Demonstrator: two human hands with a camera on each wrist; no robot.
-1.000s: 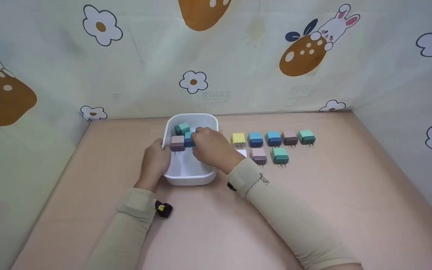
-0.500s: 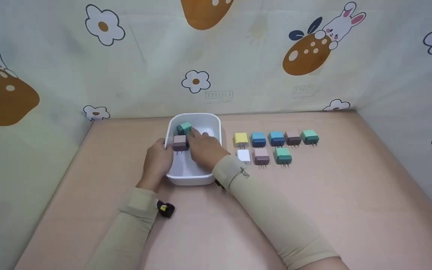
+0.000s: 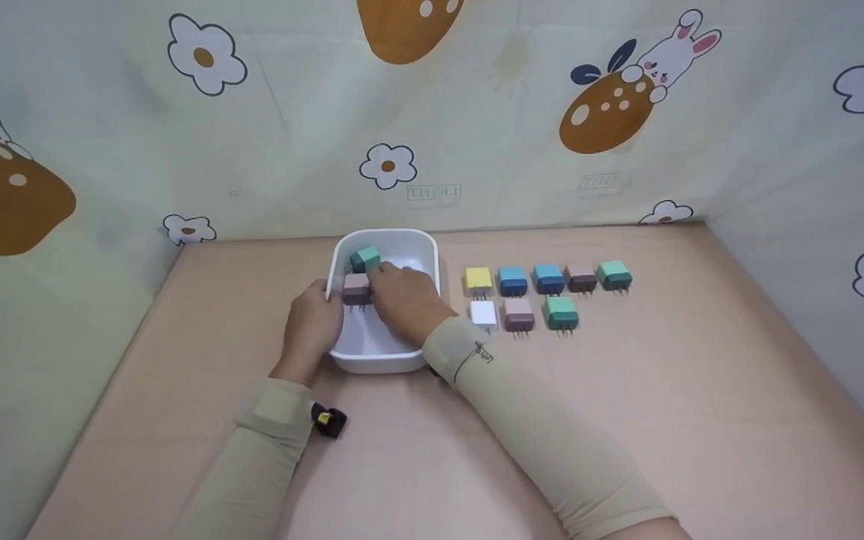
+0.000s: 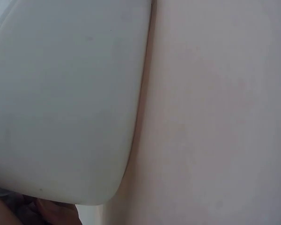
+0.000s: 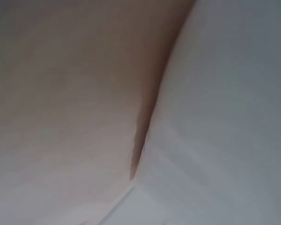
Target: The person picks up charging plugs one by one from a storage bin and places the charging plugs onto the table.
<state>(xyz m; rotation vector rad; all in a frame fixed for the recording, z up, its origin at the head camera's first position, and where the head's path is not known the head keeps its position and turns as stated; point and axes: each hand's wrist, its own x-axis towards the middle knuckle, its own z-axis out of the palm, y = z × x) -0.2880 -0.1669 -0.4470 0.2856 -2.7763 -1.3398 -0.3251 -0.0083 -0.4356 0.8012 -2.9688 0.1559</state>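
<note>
Reaching into the white plastic tub [image 3: 383, 361], the right hand [image 3: 402, 300] is seen, grasp untellable; its left wall is gripped by the left hand [image 3: 313, 326].

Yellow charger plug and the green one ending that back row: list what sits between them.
Between the yellow charger plug and green charger plug: two blue plugs, then a brown plug. Head view.

Inside the white bin [image 3: 387, 360], two chargers [image 3: 358, 288] crowd the far-left corner (near half bare). Right of it, eight chargers [image 3: 544, 296] in two rows block the table [image 3: 702, 405]; its front lies open.
</note>
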